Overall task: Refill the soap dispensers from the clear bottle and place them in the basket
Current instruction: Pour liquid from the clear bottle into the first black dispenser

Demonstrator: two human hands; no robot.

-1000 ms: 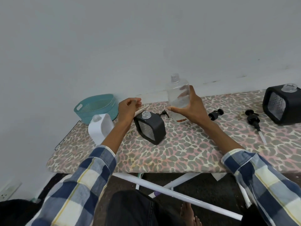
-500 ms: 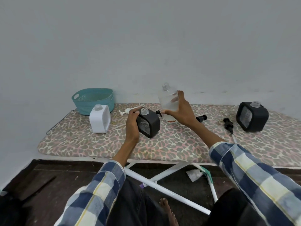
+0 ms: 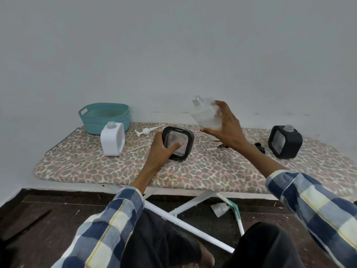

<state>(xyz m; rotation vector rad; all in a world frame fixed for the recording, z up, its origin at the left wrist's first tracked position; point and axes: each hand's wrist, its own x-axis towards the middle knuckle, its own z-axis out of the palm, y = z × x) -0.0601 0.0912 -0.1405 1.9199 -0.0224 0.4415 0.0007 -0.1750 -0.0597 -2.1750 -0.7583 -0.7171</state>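
In our one view, from the head, the clear bottle [image 3: 205, 116] has gone from upright half a second ago to leaning, its open neck now tipped up and to the left, toward the black dispenser [image 3: 178, 142] — we read this as the start of the pour, not the pour itself, since nothing runs from the neck yet. The black dispenser has also turned under the left hand [image 3: 162, 149], so its mesh face now looks at us.

The right hand [image 3: 225, 125] holds the bottle raised above the bench [image 3: 193, 171], its fingers [image 3: 220, 108] spread wide round the body and the thumb beneath. The left hand grips the dispenser's near edge, thumb laid across the mesh, fingers curled behind (its filler mouth is barely visible at the top edge).

The white dispenser [image 3: 113, 139] stands uncapped just in front of the teal basket [image 3: 104, 118], which looks to hold nothing so far. A second black dispenser [image 3: 285, 141] waits well apart on the right — so most of the job remains.
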